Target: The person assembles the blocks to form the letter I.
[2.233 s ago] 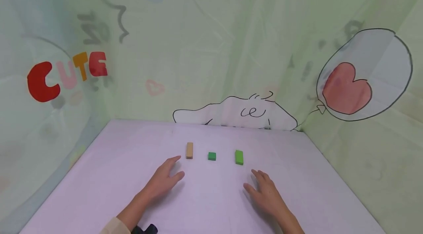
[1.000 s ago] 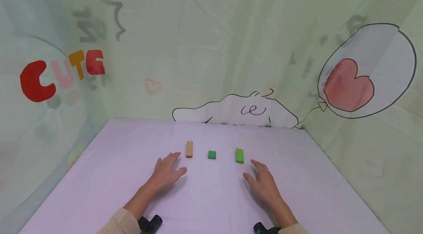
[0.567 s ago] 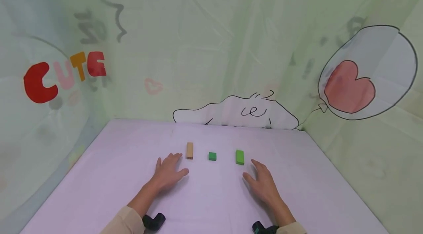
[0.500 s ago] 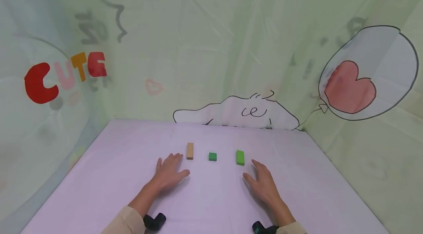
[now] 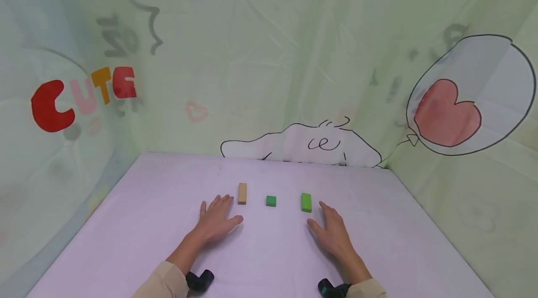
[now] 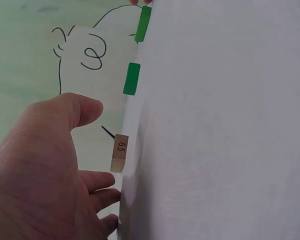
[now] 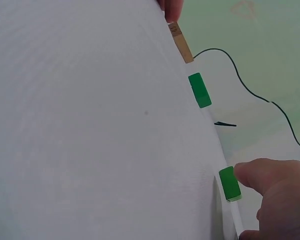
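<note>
Hands (image 5: 218, 221) (image 5: 332, 235) lie flat, holding nothing; wrist views crop most fingers beside blocks (image 5: 242, 193) (image 5: 306, 202).

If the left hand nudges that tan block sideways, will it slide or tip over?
The tan block lies flat on its long face on the table, so it will probably slide, not tip. It looks like rigid wood with square edges, so it should not roll. The left hand rests open beside it; a push near one end might spin it.

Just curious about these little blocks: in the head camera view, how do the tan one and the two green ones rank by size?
1. Tan block, longest.
2. Light green block, close to the tan one, shorter but wider, so that ranking is unsure.
3. Dark green block, clearly smallest.
</note>
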Motion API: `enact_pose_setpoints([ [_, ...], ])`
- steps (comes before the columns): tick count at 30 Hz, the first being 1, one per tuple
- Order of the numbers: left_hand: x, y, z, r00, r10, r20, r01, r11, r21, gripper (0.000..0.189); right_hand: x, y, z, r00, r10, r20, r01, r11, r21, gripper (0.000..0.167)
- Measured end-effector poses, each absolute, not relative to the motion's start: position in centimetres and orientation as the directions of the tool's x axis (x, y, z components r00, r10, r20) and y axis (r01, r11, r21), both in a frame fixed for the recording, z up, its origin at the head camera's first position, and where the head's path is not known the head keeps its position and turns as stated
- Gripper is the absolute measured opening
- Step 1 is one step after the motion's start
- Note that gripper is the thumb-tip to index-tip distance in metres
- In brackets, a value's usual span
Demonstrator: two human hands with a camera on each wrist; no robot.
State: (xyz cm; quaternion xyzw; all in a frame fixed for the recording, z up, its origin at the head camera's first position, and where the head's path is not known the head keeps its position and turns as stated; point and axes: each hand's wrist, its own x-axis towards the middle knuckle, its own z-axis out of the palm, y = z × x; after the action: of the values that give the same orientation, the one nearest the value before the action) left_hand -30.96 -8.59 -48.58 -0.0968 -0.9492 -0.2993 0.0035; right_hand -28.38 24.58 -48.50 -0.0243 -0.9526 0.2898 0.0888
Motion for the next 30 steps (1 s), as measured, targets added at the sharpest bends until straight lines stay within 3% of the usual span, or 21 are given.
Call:
enact_pose_setpoints([
  [9,-31.6,-8.1,-49.2,-0.982,0.141,0.127,0.189,0.791,0.581,0.068,-29.2,24.5,-48.8,-0.985,0.098,0.141,0.001,0.825,-0.566,0.075],
  [30,-32.4,-7.6,-48.8,-0.982,0.118,0.145,0.182,0.784,0.594,0.063,-30.3,24.0,-48.5,-0.984,0.103,0.144,0.007,0.835,-0.551,0.078],
])
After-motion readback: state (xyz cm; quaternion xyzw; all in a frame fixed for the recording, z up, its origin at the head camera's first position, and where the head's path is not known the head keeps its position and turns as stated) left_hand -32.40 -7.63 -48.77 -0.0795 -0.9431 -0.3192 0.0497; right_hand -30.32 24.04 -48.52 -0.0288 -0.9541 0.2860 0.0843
